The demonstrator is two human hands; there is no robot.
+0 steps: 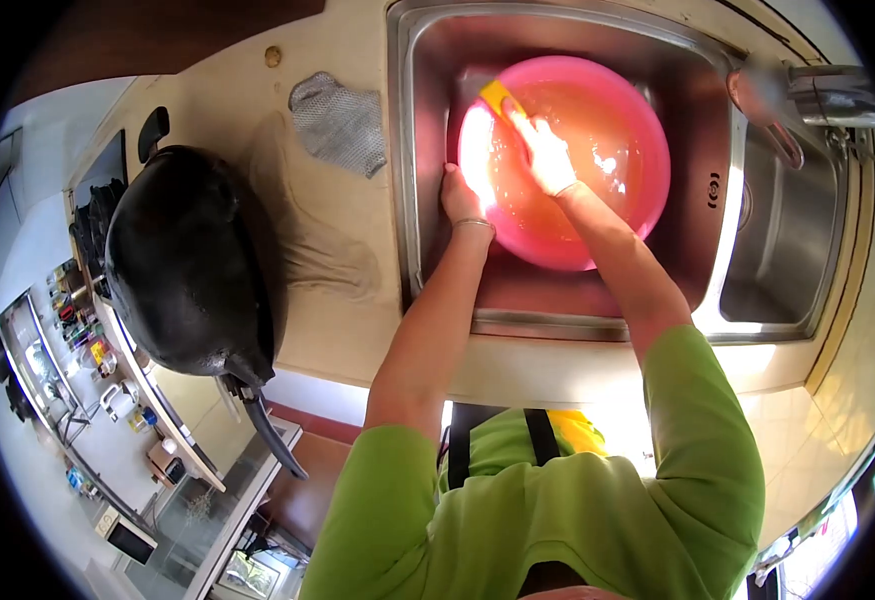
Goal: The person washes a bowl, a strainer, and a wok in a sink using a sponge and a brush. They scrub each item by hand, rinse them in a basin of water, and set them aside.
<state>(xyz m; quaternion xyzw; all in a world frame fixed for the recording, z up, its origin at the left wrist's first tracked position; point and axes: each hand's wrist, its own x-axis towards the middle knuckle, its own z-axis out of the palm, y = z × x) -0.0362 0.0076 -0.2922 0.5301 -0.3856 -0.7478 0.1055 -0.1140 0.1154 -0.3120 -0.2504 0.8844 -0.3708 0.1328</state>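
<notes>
A pink basin (654, 165) with water in it sits in the larger bowl of the steel sink (692, 215). At the basin's left side, my left hand (460, 195) grips its rim, fingers partly hidden behind the edge. My right hand (545, 153) is inside the basin toward the upper left, with its fingers pressed on a yellow sponge (498, 98) against the inner wall. Bright glare washes out part of the right hand and the basin's left wall.
Left of the sink, a grey mesh cloth (338, 124) lies on the counter (332, 335). A large black wok (187, 260) stands further left, its handle toward the counter's front. The faucet (827, 97) and a smaller sink bowl (782, 230) are on the right.
</notes>
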